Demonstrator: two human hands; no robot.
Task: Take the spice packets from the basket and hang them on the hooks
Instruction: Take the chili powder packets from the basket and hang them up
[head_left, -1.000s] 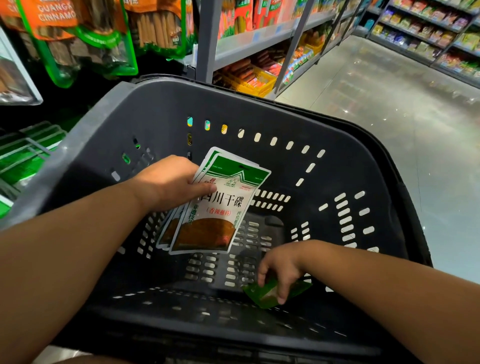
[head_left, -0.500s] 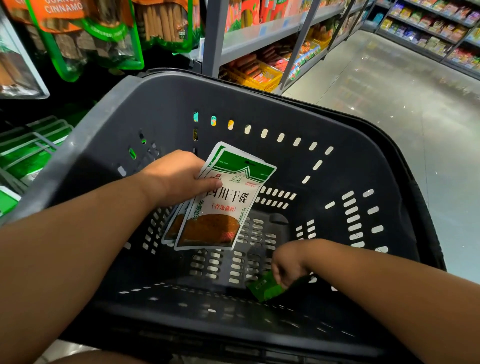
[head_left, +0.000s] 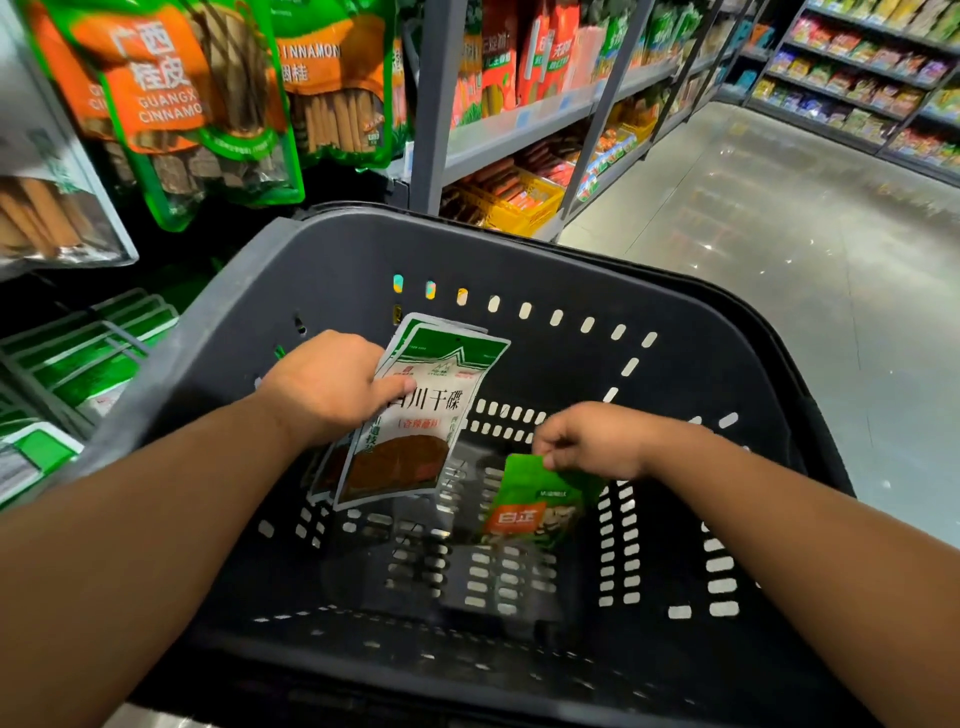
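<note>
Inside the basket (head_left: 519, 244), the left hand (head_left: 332, 384) is gripping several white-and-green spice packets (head_left: 415, 415) while the right hand (head_left: 592, 441) is pinching a green packet (head_left: 535, 509) hanging below it by the top edge — a pinch ideally leaving the top centre free for the hook.

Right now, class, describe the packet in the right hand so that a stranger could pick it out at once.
Start at the dark grey basket filling the view. Inside it, the right hand pinches a small green packet by its top edge. Unlike the larger white packets held in the left hand, it bears an orange label.
</note>
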